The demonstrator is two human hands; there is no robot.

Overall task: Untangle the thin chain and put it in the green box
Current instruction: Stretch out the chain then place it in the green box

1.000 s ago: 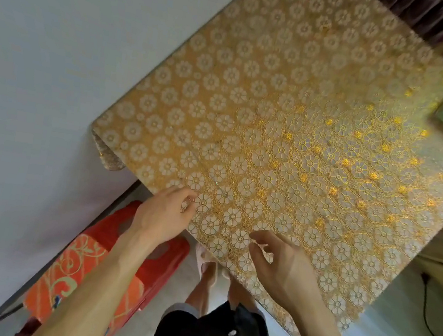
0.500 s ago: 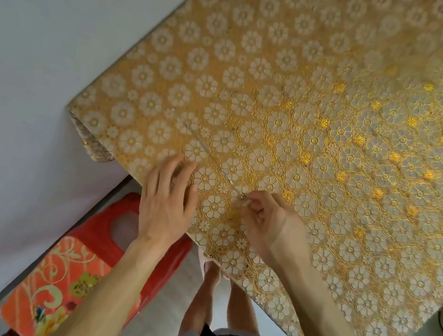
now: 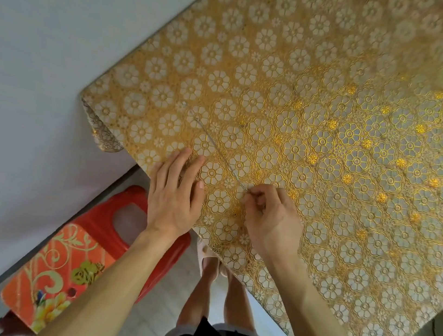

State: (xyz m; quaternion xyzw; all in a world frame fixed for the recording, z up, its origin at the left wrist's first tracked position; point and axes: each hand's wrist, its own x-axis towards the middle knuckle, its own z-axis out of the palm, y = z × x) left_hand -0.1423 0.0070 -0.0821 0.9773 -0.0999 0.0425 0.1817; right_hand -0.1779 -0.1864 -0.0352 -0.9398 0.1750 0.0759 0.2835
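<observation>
Silver thin chain (image 3: 221, 153) lies straight on floral tablecloth (image 3: 370, 74); right hand (image 3: 270, 217) pinches near end, left hand (image 3: 175, 192) flat beside. Untangling looks done; next: lift, find green box, unseen.

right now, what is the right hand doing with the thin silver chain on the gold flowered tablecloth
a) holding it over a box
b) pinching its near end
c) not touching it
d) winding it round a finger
b: the right hand pinches the near end of the thin silver chain, which lies in a line across the gold flowered tablecloth.
</observation>
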